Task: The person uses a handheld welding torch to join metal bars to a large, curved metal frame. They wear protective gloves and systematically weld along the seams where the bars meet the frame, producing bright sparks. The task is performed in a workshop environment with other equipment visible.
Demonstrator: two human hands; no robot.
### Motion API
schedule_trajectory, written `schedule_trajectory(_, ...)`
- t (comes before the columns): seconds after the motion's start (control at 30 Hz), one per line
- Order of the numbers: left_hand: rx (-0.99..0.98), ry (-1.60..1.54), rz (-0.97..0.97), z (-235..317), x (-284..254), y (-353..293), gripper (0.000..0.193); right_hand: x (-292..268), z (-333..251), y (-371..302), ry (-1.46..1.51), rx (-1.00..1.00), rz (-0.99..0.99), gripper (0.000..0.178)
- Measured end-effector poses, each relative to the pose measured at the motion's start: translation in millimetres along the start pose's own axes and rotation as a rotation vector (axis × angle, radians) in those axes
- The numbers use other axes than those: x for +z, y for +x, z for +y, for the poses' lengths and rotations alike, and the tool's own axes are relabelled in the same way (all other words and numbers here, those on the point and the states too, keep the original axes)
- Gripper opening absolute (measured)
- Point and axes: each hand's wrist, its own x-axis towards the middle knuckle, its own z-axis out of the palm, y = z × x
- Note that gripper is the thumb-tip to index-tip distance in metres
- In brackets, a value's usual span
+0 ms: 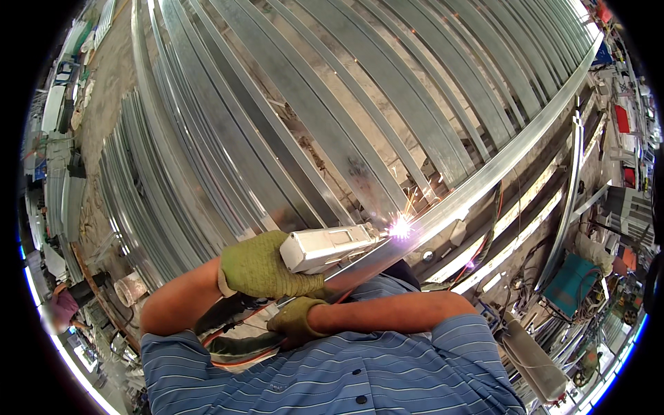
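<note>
A white box-shaped welding gun (pixel 328 247) points to the right. Its tip meets the joint between a flat steel bar and a long steel rail (pixel 508 162), where a bright violet-white glow throws orange sparks. My left hand (pixel 263 266), in a green work glove, is closed around the rear of the gun. Just below it, close to my body, my right hand (pixel 296 321) is also gloved and closed. What its fingers grip is hidden. A red-orange hose (pixel 228 361) loops beside my right hand.
Parallel galvanized steel bars (pixel 290 76) span the far side, with gaps between them. More long profiles (pixel 155 180) lie stacked at left. A white bucket (pixel 130 288) stands near them. To the right are a teal box (pixel 570 285), a grey cylinder (pixel 532 360) and loose cables. Another person (pixel 62 308) is at far left.
</note>
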Motion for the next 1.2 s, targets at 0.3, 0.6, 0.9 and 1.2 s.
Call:
schedule_trajectory(0.3, -0.017, 0.064, -0.020, -10, -1, 1, 0.071, -8, -10, 3, -0.018, -0.015, -0.083, 0.046)
schedule_trajectory(0.6, 0.043, -0.019, 0.012, -2, -1, -9, 0.068, -11, -14, 6, -0.016, 0.004, -0.096, 0.043)
schedule_trajectory(0.9, 0.075, 0.087, 0.041, -27, 2, -8, 0.069, -8, -17, 12, 0.000, -0.004, -0.117, 0.042)
schedule_trajectory(1.2, 0.193, -0.142, 0.066, -52, 13, -8, 0.068, -4, -18, 15, -0.010, -0.005, -0.122, 0.040)
